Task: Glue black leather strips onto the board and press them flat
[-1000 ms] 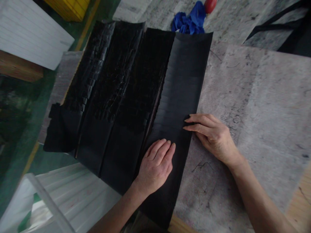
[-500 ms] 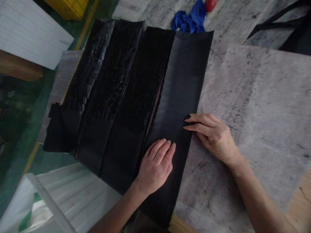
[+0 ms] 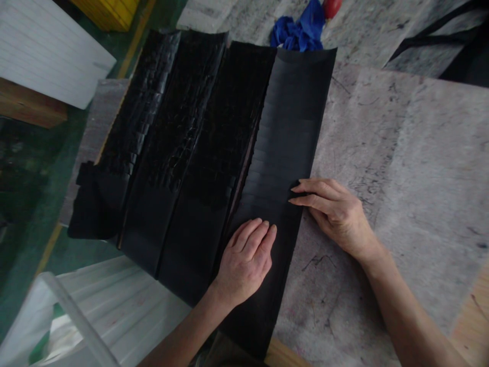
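A crumpled bright-blue cloth (image 3: 296, 33) lies just beside a smooth red rounded object (image 3: 331, 7) on a stained grey counter (image 3: 420, 168); black straps (image 3: 405, 47) at upper right. Left: yellow plastic crate (image 3: 109, 12), white grooved panel (image 3: 53, 48), brown block (image 3: 30, 104), green floor (image 3: 89, 260). Lower left: white ribbed bin (image 3: 114, 285).

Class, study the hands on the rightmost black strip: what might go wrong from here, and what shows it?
1. The black strip might slide out of line if the left hand, resting on it, shifts.
2. Its outer edge might crease where the right hand has its fingertips.
3. Dark strands on the grey surface beside it might get caught underneath.
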`<state>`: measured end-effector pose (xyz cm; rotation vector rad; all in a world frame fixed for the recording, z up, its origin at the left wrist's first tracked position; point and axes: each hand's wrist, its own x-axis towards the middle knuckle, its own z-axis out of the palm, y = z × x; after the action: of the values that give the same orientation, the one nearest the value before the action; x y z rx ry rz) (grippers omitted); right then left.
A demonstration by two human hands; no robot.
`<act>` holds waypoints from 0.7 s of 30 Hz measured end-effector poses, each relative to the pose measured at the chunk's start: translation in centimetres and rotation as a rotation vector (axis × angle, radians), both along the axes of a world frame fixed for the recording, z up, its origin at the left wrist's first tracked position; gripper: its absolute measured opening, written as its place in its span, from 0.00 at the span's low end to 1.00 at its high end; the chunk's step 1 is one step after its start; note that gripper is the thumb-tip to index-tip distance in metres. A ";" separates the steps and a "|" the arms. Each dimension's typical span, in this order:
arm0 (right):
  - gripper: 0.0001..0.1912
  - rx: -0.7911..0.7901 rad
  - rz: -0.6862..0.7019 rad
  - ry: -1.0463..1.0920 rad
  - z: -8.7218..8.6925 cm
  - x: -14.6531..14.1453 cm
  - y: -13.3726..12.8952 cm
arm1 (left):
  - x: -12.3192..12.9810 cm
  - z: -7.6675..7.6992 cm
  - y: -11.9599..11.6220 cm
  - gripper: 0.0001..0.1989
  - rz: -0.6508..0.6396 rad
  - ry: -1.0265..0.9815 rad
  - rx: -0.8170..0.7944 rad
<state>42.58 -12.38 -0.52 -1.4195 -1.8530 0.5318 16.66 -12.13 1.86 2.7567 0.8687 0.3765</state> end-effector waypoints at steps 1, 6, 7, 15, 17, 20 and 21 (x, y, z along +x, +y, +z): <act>0.17 0.003 0.000 -0.002 0.0 0.0 0.0 | 0.0 0.0 0.0 0.23 0.000 0.002 0.000; 0.15 0.007 0.006 -0.011 0.0 -0.1 0.0 | -0.1 -0.1 0.0 0.22 -0.005 0.006 -0.002; 0.15 0.007 0.005 -0.011 -0.1 -0.1 -0.1 | -0.1 -0.1 0.0 0.22 -0.007 0.006 -0.004; 0.16 0.008 0.002 -0.008 -0.2 0.0 -0.1 | 0.0 0.0 0.1 0.23 -0.002 0.004 -0.003; 0.16 0.010 0.001 -0.009 -0.1 0.0 -0.1 | 0.0 0.0 0.1 0.23 0.001 0.003 -0.003; 0.15 0.010 0.001 -0.011 -0.1 -0.1 -0.1 | 0.0 0.0 0.1 0.23 0.003 0.000 0.001; 0.15 0.007 0.002 -0.010 -0.1 -0.1 -0.1 | 0.0 0.0 0.1 0.23 0.002 -0.001 0.002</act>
<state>42.50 -12.43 -0.61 -1.4186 -1.8626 0.5186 16.69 -12.04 1.89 2.7578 0.8717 0.3795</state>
